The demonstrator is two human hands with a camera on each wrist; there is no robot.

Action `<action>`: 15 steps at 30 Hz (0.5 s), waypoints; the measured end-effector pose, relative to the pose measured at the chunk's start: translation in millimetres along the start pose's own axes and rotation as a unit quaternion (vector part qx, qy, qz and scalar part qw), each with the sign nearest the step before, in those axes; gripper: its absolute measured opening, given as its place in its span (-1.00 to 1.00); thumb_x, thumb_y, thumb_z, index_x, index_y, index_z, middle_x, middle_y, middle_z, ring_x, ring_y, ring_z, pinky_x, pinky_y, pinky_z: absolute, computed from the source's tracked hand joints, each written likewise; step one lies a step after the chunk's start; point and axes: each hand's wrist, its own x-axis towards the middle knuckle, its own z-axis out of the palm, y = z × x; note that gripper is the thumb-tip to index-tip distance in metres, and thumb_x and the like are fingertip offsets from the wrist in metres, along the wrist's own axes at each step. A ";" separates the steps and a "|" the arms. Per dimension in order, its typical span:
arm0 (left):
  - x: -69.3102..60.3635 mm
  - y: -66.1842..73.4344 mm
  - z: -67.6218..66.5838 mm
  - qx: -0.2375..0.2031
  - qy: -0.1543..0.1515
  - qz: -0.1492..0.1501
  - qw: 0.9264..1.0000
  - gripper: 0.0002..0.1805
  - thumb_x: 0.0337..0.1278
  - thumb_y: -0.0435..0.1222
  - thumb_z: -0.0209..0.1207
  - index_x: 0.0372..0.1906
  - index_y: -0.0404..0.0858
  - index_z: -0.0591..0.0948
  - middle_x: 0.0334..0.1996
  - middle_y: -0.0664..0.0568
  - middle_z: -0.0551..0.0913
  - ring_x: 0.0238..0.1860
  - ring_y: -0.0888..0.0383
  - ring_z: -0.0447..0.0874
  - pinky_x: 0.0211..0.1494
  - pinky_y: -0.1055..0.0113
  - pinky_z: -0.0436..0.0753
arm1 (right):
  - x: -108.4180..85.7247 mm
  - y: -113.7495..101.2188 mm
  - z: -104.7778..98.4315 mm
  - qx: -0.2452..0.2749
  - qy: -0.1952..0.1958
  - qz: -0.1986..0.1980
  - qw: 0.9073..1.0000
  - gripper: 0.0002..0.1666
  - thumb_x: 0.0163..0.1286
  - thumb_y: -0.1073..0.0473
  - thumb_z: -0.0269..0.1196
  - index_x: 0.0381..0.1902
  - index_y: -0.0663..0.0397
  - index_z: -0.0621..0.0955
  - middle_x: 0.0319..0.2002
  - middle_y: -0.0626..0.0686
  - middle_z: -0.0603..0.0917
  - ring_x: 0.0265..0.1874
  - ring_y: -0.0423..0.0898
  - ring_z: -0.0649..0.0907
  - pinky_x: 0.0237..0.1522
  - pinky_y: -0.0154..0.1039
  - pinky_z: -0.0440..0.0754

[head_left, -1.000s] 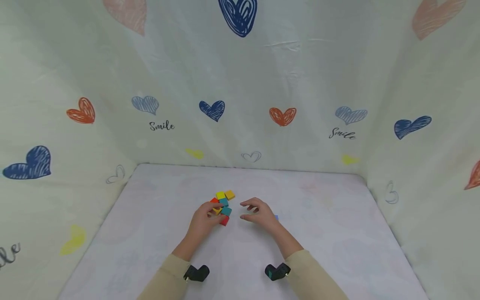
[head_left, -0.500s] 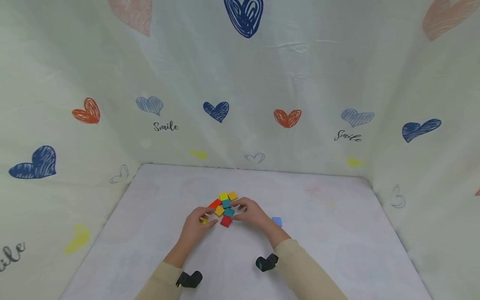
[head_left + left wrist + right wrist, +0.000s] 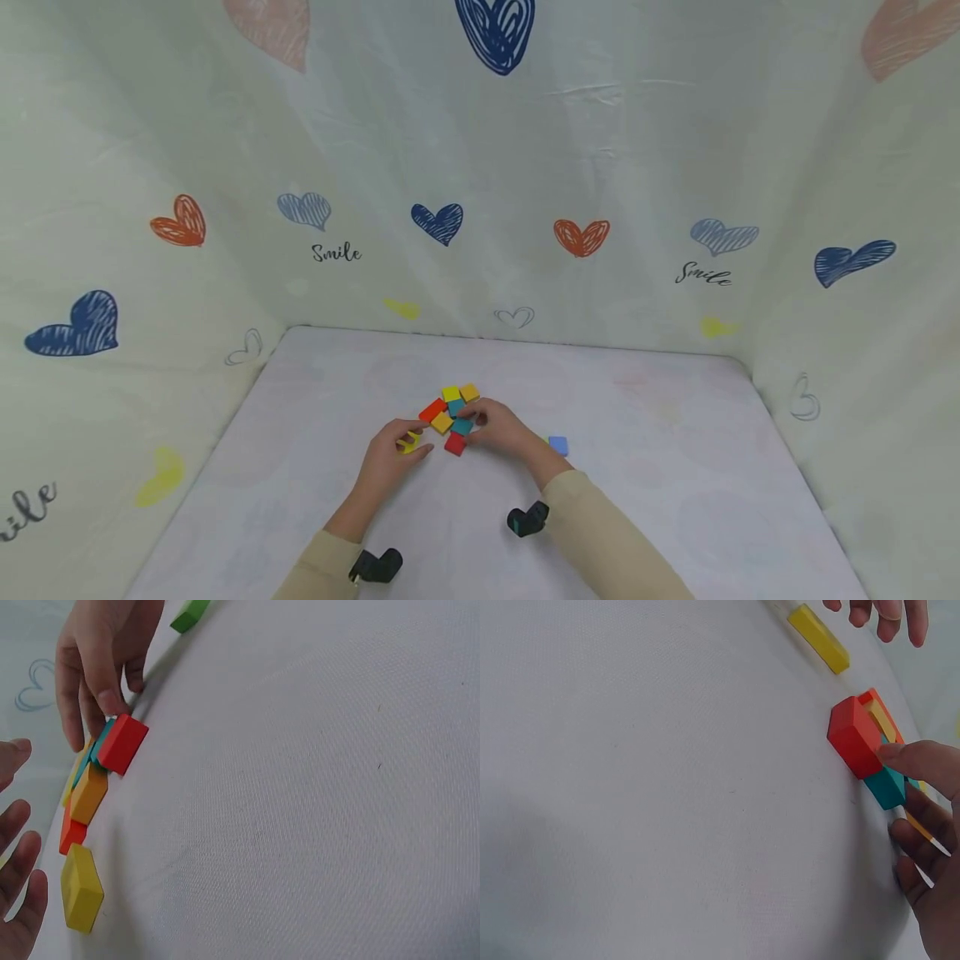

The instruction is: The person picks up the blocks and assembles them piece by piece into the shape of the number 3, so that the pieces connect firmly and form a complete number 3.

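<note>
Small coloured blocks lie in a loose cluster on the white surface. Above a separate yellow block [image 3: 81, 889] my left hand [image 3: 386, 457] hovers with its fingers spread; the left wrist view shows a gap between them. My right hand [image 3: 501, 428] reaches into the cluster's right side. Its thumb touches the edge of a red block [image 3: 853, 739], beside a teal block [image 3: 886, 786], and its other fingers are loosely bent on the teal block's far side. An orange-yellow block [image 3: 441, 422] and an orange-red block [image 3: 432, 410] lie between the hands.
Behind the cluster lie a yellow block [image 3: 451, 393], an amber block [image 3: 470, 392] and another teal block [image 3: 456, 407]. A blue block [image 3: 558, 446] sits right of the right wrist. The left wrist view shows a green block [image 3: 191, 615]. Heart-printed cloth walls enclose the surface.
My left hand has drawn back left from over the cluster to the yellow block. The right hand has moved left to the teal and red blocks. The head view has shifted slightly.
</note>
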 end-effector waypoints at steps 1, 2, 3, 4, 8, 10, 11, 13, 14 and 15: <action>-0.3 0.3 0.0 0.000 0.000 0.000 1.000 -0.63 -0.02 -0.32 0.44 -0.03 -0.20 0.68 -0.20 0.04 0.63 -0.20 0.13 0.54 -0.09 0.21 0.61 | -0.1 -0.2 0.3 -0.002 0.000 -0.001 1.000 -0.57 0.19 0.22 0.43 0.05 -0.04 0.67 -0.10 -0.08 0.57 -0.12 -0.05 0.49 -0.08 -0.21 0.56; -0.5 0.4 0.0 0.000 0.000 0.000 1.000 -0.63 -0.02 -0.32 0.44 -0.02 -0.20 0.68 -0.20 0.03 0.63 -0.20 0.12 0.54 -0.09 0.21 0.61 | 0.0 0.0 0.7 -0.005 0.000 -0.002 1.000 -0.57 0.19 0.21 0.43 0.05 -0.04 0.67 -0.12 -0.08 0.57 -0.14 -0.06 0.48 -0.10 -0.22 0.55; -0.7 0.5 0.1 -0.001 0.000 -0.001 1.000 -0.62 -0.02 -0.32 0.44 -0.02 -0.20 0.68 -0.21 0.04 0.63 -0.19 0.12 0.54 -0.08 0.21 0.61 | 0.3 0.6 1.3 -0.009 0.000 -0.005 1.000 -0.57 0.19 0.21 0.43 0.05 -0.03 0.67 -0.14 -0.09 0.56 -0.15 -0.06 0.48 -0.13 -0.23 0.54; -0.7 0.4 0.2 -0.001 0.000 -0.003 1.000 -0.62 -0.02 -0.32 0.44 -0.02 -0.19 0.68 -0.21 0.04 0.63 -0.19 0.13 0.54 -0.08 0.21 0.61 | 0.4 1.1 1.8 -0.011 0.000 -0.008 1.000 -0.57 0.19 0.21 0.44 0.05 -0.02 0.67 -0.16 -0.09 0.56 -0.17 -0.06 0.47 -0.15 -0.24 0.54; -1.3 0.2 1.0 0.005 -0.002 -0.007 1.000 -0.62 -0.01 -0.32 0.44 -0.01 -0.18 0.68 -0.21 0.07 0.62 -0.19 0.13 0.53 -0.08 0.21 0.61 | 1.0 3.1 3.5 -0.021 -0.003 -0.010 1.000 -0.56 0.19 0.18 0.44 0.05 -0.03 0.68 -0.21 -0.11 0.54 -0.20 -0.08 0.46 -0.20 -0.27 0.51; -1.9 0.7 1.2 0.006 -0.002 -0.011 1.000 -0.62 -0.01 -0.32 0.44 -0.01 -0.18 0.68 -0.22 0.08 0.62 -0.19 0.13 0.53 -0.08 0.21 0.61 | 0.9 3.6 3.9 -0.021 -0.005 -0.009 1.000 -0.56 0.19 0.16 0.44 0.06 -0.02 0.68 -0.23 -0.10 0.54 -0.21 -0.07 0.46 -0.20 -0.25 0.50; -2.2 1.0 1.1 0.006 -0.003 -0.012 1.000 -0.62 -0.02 -0.32 0.44 -0.01 -0.18 0.68 -0.22 0.08 0.62 -0.19 0.13 0.53 -0.08 0.22 0.61 | 0.9 4.2 4.0 -0.022 -0.006 -0.007 1.000 -0.57 0.19 0.15 0.44 0.05 -0.02 0.68 -0.23 -0.10 0.54 -0.20 -0.08 0.46 -0.19 -0.25 0.50; -3.0 1.6 0.9 0.007 -0.003 -0.015 1.000 -0.62 -0.02 -0.32 0.44 -0.02 -0.18 0.68 -0.22 0.08 0.62 -0.20 0.13 0.53 -0.08 0.22 0.61 | 0.7 5.0 4.0 -0.020 -0.010 0.000 1.000 -0.57 0.20 0.13 0.43 0.05 -0.03 0.68 -0.22 -0.11 0.54 -0.19 -0.08 0.46 -0.16 -0.24 0.50; -3.3 1.9 0.7 0.007 -0.003 -0.015 1.000 -0.62 -0.02 -0.33 0.44 -0.02 -0.18 0.68 -0.22 0.08 0.62 -0.20 0.13 0.53 -0.08 0.22 0.61 | 0.5 5.2 4.0 -0.018 -0.013 0.003 1.000 -0.57 0.20 0.13 0.43 0.05 -0.03 0.68 -0.20 -0.11 0.54 -0.18 -0.08 0.46 -0.14 -0.24 0.51; -3.6 1.9 0.6 0.007 -0.003 -0.016 1.000 -0.62 -0.02 -0.33 0.44 -0.02 -0.18 0.68 -0.22 0.07 0.62 -0.20 0.13 0.53 -0.08 0.22 0.61 | 0.1 5.4 3.9 -0.018 -0.015 0.007 1.000 -0.57 0.20 0.12 0.43 0.06 -0.04 0.68 -0.19 -0.11 0.54 -0.17 -0.09 0.47 -0.11 -0.23 0.52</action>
